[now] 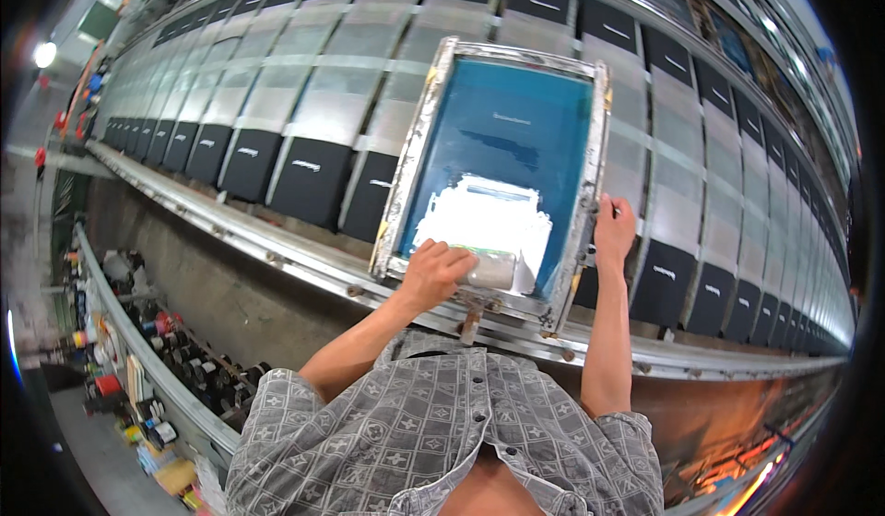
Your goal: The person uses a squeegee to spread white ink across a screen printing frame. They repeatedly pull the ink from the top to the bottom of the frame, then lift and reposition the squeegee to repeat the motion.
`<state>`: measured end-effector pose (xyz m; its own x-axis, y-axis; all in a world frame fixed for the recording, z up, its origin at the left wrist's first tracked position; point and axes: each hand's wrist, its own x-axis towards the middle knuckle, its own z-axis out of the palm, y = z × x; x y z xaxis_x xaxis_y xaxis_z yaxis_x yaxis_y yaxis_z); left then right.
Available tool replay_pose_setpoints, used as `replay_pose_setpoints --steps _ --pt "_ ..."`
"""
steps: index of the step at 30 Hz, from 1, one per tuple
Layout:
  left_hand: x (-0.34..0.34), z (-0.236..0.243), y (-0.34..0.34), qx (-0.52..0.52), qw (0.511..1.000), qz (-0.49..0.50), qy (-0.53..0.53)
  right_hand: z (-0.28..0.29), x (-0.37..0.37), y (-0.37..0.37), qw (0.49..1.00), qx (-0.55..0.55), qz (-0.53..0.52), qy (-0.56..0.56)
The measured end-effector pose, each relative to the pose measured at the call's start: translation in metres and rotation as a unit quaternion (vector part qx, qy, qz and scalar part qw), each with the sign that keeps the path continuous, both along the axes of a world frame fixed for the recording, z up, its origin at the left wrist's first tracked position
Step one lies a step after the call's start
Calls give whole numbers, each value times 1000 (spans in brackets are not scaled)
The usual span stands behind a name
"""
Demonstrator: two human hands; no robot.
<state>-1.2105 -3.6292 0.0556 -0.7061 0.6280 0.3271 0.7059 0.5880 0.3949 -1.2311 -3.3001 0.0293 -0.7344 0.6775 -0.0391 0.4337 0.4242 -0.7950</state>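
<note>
Your left hand (433,276) is curled closed over the left end of the pale squeegee (491,274), low in the screen frame (599,138) at the centre of the picture. Your right hand (615,230), right of centre, has its fingers bent in at the frame's right edge; whether they grip it, you cannot tell. White ink (479,212) covers the lower part of the blue mesh (544,101), while the upper part is mostly blue. The dark panels (313,179) in the left and right of the picture carry white marks, so those look done; this screen seems mid-pass. What lies under it is hidden, your palm covers the squeegee's left end, and the far rows blur toward the rim.
</note>
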Motion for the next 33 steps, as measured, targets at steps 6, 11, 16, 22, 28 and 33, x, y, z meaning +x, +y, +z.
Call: replay_pose_setpoints --steps 6,11,16,22,28,33 --pt "-47 6 -98 -97 994 14 -53 -24 -30 -114 997 -39 5 65" --pt "-82 12 -146 -71 995 6 -68 -17 -47 -173 997 -41 6 71" --pt "-92 2 -151 -91 990 5 -108 -27 -54 -184 997 -5 -18 70" --pt "-123 11 -151 -132 975 -60 -169 -43 -54 -176 998 53 2 19" --pt "-185 6 -134 -150 978 -64 -127 -8 -61 -175 977 130 63 -159" --pt "-215 13 -119 -158 979 -53 -120 36 -107 -191 957 110 268 5"
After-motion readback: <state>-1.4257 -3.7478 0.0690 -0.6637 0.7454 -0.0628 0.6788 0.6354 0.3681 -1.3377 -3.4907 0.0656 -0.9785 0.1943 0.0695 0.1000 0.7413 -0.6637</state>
